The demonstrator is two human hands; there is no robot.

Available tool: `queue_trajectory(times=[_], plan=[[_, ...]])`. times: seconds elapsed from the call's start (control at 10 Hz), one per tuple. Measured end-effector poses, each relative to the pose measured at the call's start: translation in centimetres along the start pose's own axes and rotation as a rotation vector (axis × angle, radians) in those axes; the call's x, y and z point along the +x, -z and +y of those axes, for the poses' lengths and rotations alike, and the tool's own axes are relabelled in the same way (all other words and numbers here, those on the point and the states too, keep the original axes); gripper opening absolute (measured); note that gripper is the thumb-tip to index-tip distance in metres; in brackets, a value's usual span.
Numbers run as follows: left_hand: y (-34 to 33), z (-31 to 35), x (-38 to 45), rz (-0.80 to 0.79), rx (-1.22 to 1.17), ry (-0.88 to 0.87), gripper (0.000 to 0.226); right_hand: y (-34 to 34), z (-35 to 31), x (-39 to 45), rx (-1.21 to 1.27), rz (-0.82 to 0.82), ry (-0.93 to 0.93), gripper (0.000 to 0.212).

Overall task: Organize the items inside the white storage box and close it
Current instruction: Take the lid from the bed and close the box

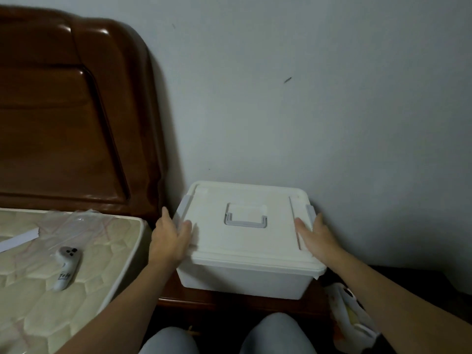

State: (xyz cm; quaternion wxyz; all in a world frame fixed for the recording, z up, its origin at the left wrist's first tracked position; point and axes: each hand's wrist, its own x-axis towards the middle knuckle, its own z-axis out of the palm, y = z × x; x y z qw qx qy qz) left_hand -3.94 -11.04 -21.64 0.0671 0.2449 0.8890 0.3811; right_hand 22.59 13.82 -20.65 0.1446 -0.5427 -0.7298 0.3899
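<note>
The white storage box stands on a dark wooden nightstand against the wall, with its lid on top. A grey handle lies flat in the middle of the lid. Grey side latches show at the left and right edges. My left hand rests flat on the lid's left edge, fingers spread. My right hand presses flat on the lid's right edge beside the latch. Whatever is inside the box is hidden.
A mattress lies to the left below a brown wooden headboard. On it are a small white tube-like item, a white paper strip and clear plastic wrap. A printed bag sits at the right. My knees are below.
</note>
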Motion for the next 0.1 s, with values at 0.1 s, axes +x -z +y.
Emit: queue_trajectory(times=[0.1], plan=[[0.87,-1.21,-4.13,0.117,-0.066,-0.026,0.093,0.69,3.68,-3.65,0.382,0.022,0.002,0.084]])
